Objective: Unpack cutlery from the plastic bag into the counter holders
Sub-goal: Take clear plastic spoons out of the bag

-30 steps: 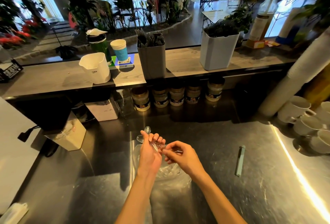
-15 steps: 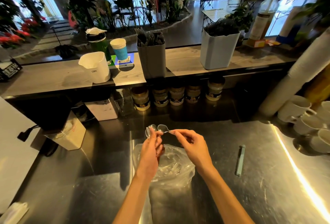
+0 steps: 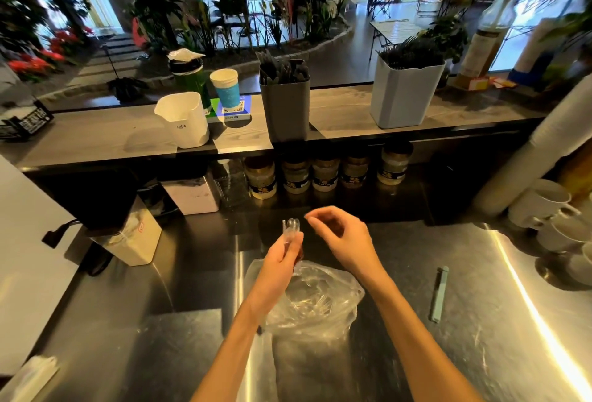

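Note:
A clear plastic bag (image 3: 315, 302) with several clear utensils inside lies on the steel worktop. Just above its far edge my left hand (image 3: 282, 257) grips a bunch of clear plastic spoons (image 3: 292, 228), bowls pointing up. My right hand (image 3: 344, 236) hovers to the right of the spoons, fingers curled, nothing visible in it. On the raised wooden counter stand three holders: a white one (image 3: 184, 119), a dark grey one (image 3: 285, 103) with dark cutlery, and a light grey one (image 3: 403, 92) with dark forks.
Several jars (image 3: 323, 170) line the shelf under the counter. White mugs (image 3: 554, 219) and a tall cup stack (image 3: 541, 158) stand at the right. A pale green bag clip (image 3: 439, 294) lies right of the bag. A boxy machine (image 3: 128, 235) stands at the left.
My right hand has let go of the spoon it was passing over and drawn slightly right. The left hand now holds the spoons bunched upright, a little higher above the bag.

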A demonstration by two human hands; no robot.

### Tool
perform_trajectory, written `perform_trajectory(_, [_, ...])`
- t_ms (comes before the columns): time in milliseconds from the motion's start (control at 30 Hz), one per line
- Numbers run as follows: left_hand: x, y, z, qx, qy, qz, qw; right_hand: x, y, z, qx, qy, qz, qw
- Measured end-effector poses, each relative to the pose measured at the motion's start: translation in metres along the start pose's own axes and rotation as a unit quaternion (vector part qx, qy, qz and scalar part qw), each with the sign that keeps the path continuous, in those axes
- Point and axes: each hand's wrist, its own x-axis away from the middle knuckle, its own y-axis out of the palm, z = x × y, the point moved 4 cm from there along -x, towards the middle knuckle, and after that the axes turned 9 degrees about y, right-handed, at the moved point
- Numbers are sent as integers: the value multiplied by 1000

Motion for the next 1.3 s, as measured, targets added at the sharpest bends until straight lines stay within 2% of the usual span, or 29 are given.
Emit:
perform_trajectory(67, [-4, -7, 1, -52, 9, -41, 998, -15, 7, -15, 55, -24, -55, 997])
perform_trajectory(200, [-11, -26, 5, -141, 16, -97, 985, -38, 22, -33, 156, -11, -166, 974])
perform_trajectory(367, [-15, -49, 15, -124, 10, -125, 984, -63, 32, -61, 168, -38, -153, 973])
perform_trajectory(500, [-31, -84, 24, -98, 2, -43, 994, -85, 46, -79, 153, -54, -82, 983])
perform_trajectory(600, [-43, -110, 25, -70, 13, 0, 997, -101, 49, -90, 41, -38, 32, 998])
perform_trajectory(700, [-55, -137, 31, 106, 17, 93, 990, -104, 65, -98, -22, -53, 72, 996])
perform_trajectory(767, [-66, -150, 39, 218, 28, 119, 968, -99, 87, -102, -6, -80, 62, 995])
perform_trajectory(833, [-78, -162, 50, 265, 42, 122, 956, -93, 111, -107, 22, -109, 39, 993])
perform_trajectory(933, [-95, -182, 63, 232, 63, 122, 963, -93, 143, -116, 50, -127, 7, 991])
perform_trajectory(1033, [-111, -203, 78, 211, 67, 155, 963, -108, 162, -129, 48, -101, -37, 993])
perform_trajectory(1133, [-128, -223, 98, 238, 86, 154, 955, -135, 165, -155, 55, -94, -45, 993])
perform_trajectory(1200, [-140, -237, 116, 184, 116, 130, 968, -158, 165, -180, 59, -89, -52, 993])
perform_trajectory(1300, [-160, -256, 142, 67, 144, 124, 979, -193, 173, -220, 77, -100, -106, 986])
